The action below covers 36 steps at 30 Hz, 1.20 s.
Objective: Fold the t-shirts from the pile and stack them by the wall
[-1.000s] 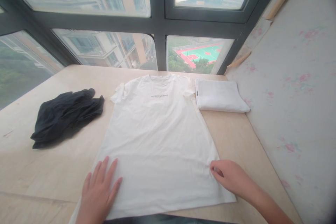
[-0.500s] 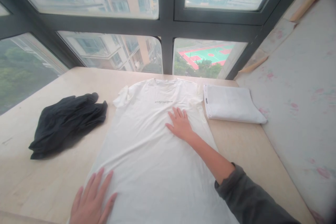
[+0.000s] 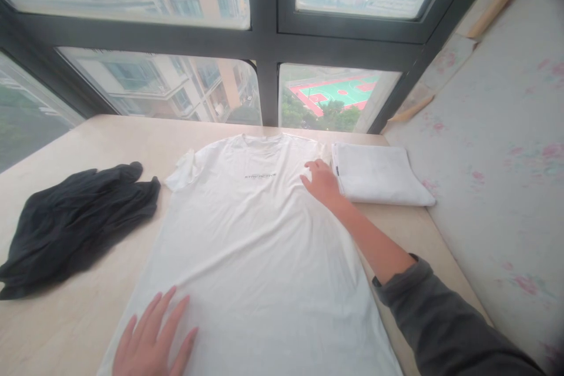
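Note:
A white T-shirt [image 3: 247,235] lies spread out, its neckline toward the window and a small line of dark lettering across the chest. My left hand [image 3: 150,335] rests on the lower left of the shirt, fingers spread. Up at the shirt's right shoulder, beside the sleeve, is my right hand [image 3: 324,183], its fingers slightly bent and the thumb apart from them. Creases run across the fabric between the two hands. The shirt's lower hem is out of view.
A crumpled black garment [image 3: 83,220] lies to the left on the pale ledge [image 3: 127,135]. To the right sits a folded white cloth [image 3: 379,173], close to the flowered wall [image 3: 497,188]. Dark window frames [image 3: 264,41] stand behind the ledge.
My right hand has slid from the middle of the chest to the right shoulder, and the fabric there is more creased. My left hand stays on the lower left. The view has shifted slightly right.

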### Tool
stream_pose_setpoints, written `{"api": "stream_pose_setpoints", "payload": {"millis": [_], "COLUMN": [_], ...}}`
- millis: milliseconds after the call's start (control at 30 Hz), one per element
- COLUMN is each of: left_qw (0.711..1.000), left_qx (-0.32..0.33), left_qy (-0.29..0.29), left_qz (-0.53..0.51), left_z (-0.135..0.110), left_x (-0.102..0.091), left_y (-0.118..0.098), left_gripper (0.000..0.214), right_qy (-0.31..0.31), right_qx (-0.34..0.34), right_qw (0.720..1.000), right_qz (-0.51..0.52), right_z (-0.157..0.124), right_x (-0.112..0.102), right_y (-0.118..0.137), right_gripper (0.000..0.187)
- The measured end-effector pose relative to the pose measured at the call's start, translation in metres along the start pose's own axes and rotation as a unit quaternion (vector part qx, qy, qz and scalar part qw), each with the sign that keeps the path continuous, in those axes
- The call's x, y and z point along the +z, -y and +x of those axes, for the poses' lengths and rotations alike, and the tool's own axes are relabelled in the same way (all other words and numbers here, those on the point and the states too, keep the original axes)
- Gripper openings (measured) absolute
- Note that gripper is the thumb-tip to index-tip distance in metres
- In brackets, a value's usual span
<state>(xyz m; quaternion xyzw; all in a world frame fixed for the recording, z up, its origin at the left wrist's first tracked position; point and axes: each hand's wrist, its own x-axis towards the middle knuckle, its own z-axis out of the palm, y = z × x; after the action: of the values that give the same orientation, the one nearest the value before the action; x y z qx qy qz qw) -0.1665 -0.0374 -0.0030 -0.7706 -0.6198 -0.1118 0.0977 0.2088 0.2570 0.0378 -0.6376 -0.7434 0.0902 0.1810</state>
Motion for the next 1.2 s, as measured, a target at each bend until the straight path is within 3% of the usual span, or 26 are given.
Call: {"api": "stream_pose_setpoints", "payload": {"millis": [100, 200, 267, 367, 467, 567, 700, 800, 900, 1000, 1200], "left_qw": [0.999, 0.994, 0.99, 0.985, 0.982, 0.978, 0.972, 0.97, 0.97, 0.977, 0.986], "left_qx": [0.048, 0.1, 0.132, 0.155, 0.16, 0.169, 0.183, 0.183, 0.171, 0.146, 0.133], "left_qy": [-0.015, -0.027, -0.026, -0.012, 0.001, 0.011, 0.028, 0.048, 0.061, 0.053, 0.031], "left_qz": [-0.015, -0.034, -0.05, -0.075, -0.099, -0.123, -0.142, -0.155, -0.161, -0.144, -0.096], "left_z": [0.042, 0.079, 0.096, 0.106, 0.103, 0.097, 0.094, 0.102, 0.116, 0.13, 0.139], "left_x": [0.0, 0.0, -0.001, -0.001, 0.002, 0.006, 0.006, 0.005, 0.009, 0.021, 0.039], "left_y": [-0.022, -0.055, -0.078, -0.106, -0.126, -0.139, -0.15, -0.154, -0.155, -0.151, -0.129], "left_gripper": [0.048, 0.042, 0.041, 0.04, 0.04, 0.04, 0.042, 0.042, 0.042, 0.045, 0.055], "right_qy": [0.047, 0.11, 0.119, 0.094, 0.03, 0.013, 0.068, 0.082, 0.078, 0.045, 0.02], "right_qx": [0.018, 0.02, 0.028, 0.049, 0.089, 0.152, 0.221, 0.226, 0.22, 0.194, 0.087], "right_qw": [0.992, 0.982, 0.981, 0.984, 0.993, 0.988, 0.968, 0.963, 0.965, 0.975, 0.989], "right_qz": [-0.112, -0.155, -0.152, -0.14, -0.074, 0.013, 0.097, 0.12, 0.115, 0.098, 0.118], "right_z": [0.023, 0.038, 0.041, 0.037, 0.022, 0.003, -0.006, 0.004, 0.019, 0.031, 0.029], "right_x": [-0.013, -0.016, -0.023, -0.046, -0.07, -0.079, -0.069, -0.061, -0.057, -0.053, -0.042], "right_y": [-0.01, -0.012, -0.017, -0.035, -0.066, -0.096, -0.114, -0.112, -0.103, -0.091, -0.06], "right_gripper": [0.047, 0.035, 0.027, 0.025, 0.023, 0.019, 0.027, 0.045, 0.044, 0.034, 0.042]}}
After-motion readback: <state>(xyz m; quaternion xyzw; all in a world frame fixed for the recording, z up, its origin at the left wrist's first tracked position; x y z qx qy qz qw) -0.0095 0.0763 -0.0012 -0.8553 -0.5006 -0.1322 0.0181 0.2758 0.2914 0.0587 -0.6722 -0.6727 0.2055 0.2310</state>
